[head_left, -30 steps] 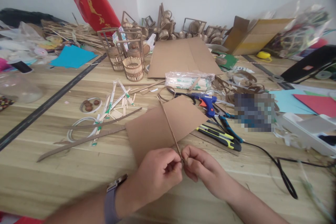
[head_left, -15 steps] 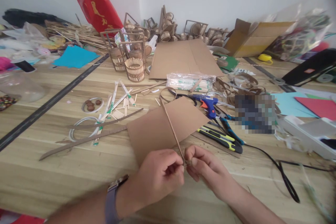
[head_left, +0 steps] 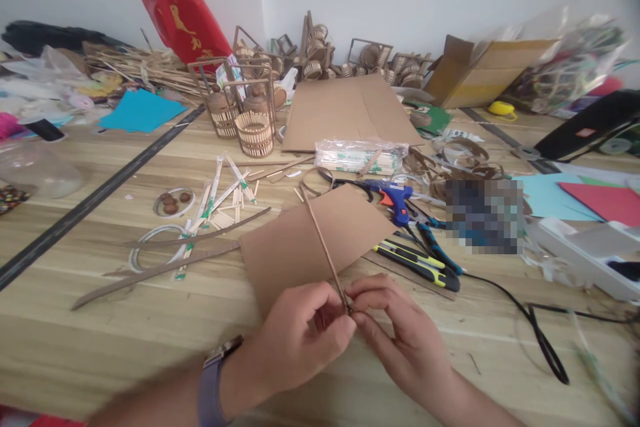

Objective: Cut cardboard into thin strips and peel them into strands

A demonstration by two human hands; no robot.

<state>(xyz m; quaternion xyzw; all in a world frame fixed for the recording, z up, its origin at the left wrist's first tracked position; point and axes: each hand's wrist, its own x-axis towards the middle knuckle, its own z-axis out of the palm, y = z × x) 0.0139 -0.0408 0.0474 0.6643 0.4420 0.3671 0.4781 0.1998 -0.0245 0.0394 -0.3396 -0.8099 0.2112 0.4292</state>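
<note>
A long, thin brown strip (head_left: 324, 244) runs from between my hands out over a piece of brown cardboard (head_left: 280, 250), with its far end curling into a loop. My left hand (head_left: 307, 337) pinches the strip's near end between thumb and fingers. Right beside it, the fingertips of my right hand (head_left: 403, 330) close on the same small end, which looks bent or coiled; the fingers partly hide it. Past my right hand lie a yellow and black utility knife (head_left: 420, 263) and a blue hot glue gun (head_left: 397, 199).
Small woven baskets with frames (head_left: 255, 133) stand behind, left of a large cardboard sheet (head_left: 350, 110). To the left lie tape rolls (head_left: 134, 257), one around several brown balls (head_left: 170, 205), and wrapped sticks (head_left: 213, 197). A black cable (head_left: 545, 350) loops at right.
My right hand's fingers have shifted and straightened somewhat around the strip's near end, their tips now slightly higher along it. My left hand keeps its pinch.
</note>
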